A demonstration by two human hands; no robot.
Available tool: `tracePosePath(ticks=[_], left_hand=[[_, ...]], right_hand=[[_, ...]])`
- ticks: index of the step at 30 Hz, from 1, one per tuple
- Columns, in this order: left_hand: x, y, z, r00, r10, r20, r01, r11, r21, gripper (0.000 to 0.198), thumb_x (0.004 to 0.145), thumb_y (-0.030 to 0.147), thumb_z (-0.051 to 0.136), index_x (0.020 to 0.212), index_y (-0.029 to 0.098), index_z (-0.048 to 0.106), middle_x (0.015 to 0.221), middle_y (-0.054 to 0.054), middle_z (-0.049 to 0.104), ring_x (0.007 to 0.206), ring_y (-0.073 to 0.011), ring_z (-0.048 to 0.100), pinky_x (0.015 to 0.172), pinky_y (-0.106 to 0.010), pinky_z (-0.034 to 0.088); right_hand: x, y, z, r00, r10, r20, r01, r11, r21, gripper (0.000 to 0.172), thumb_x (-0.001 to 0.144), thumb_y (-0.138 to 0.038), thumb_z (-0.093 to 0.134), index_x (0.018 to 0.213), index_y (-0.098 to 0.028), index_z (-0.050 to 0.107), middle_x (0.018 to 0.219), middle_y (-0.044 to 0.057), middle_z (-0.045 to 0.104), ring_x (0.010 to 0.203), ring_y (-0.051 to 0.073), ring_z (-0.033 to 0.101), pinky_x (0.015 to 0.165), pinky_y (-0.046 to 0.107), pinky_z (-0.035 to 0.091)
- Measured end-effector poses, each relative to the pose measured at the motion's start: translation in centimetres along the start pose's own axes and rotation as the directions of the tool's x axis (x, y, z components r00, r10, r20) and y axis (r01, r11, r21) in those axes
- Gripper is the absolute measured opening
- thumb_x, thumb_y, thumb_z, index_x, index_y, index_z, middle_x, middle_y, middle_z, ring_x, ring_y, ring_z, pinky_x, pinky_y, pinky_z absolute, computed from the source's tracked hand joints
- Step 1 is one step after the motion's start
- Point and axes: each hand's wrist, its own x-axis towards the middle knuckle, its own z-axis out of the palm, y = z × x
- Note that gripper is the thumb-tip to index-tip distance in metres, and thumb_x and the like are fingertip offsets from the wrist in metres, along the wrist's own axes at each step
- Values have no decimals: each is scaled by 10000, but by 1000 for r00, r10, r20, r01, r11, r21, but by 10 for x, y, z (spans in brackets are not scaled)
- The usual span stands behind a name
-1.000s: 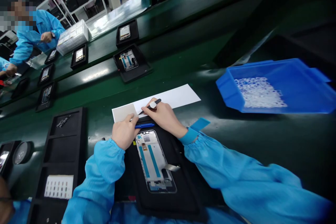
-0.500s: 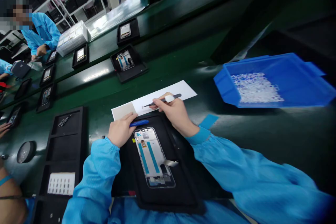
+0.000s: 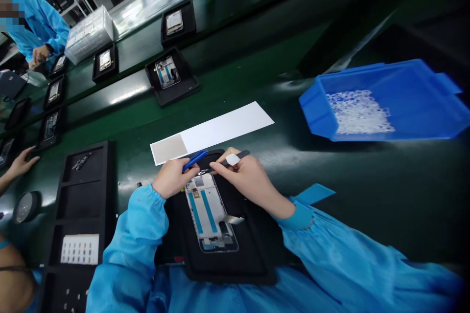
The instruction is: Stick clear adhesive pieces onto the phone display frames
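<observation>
A phone frame [image 3: 210, 205] with two blue strips lies in a black tray [image 3: 253, 261] in front of me. A silvery flap sticks out from its right side. At the frame's top end, my right hand [image 3: 253, 178] is closed on dark tweezers [image 3: 242, 155], whose tips point down to the left at the frame. Something white sits around a finger by the tweezers. My left hand [image 3: 172, 176] grips a blue pen-like tool [image 3: 196, 159] at the frame's upper left corner. Just beyond both hands lies a white sheet [image 3: 227, 124] with a beige end.
A blue bin [image 3: 414, 107] with many small whitish pieces stands right. To the left is a compartmented black tray [image 3: 82, 203] with small parts. Other trays with phone frames [image 3: 168, 72] line the bench. A co-worker's hand [image 3: 22, 164] reaches in at left; another person sits farther back.
My right hand has moved from the white sheet to the phone frame's top end with the tweezers. My left hand has left the sheet and raised the blue tool. A co-worker's hand has moved rightward.
</observation>
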Motion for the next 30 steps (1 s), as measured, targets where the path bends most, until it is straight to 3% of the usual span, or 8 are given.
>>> tracePosePath(ticks=[14,25,30], left_hand=[[3,2,-2,999,-20,39,18,999,40,229,871,313,522,878,183,710,710,2,665,648,-155,581,621,-243,417],[3,3,0,999,-24,27,22,998,53,199,862,292,535,861,189,704,677,14,635,627,-147,561,614,-241,395],[2,9,2,998,-61,23,57,987,147,168,863,291,556,871,201,698,665,12,636,622,-155,579,588,-241,393]], right_hand=[[-1,1,-1,999,-40,7,40,998,-45,280,877,-439,598,718,-208,596,721,40,681,595,195,616,526,298,397],[-2,-3,0,999,-32,0,32,998,-58,264,867,-420,593,709,-208,589,708,29,661,582,184,593,533,300,382],[-3,-3,-1,997,-69,-19,67,992,-107,268,873,-405,593,692,-208,581,612,3,607,497,158,539,500,293,348]])
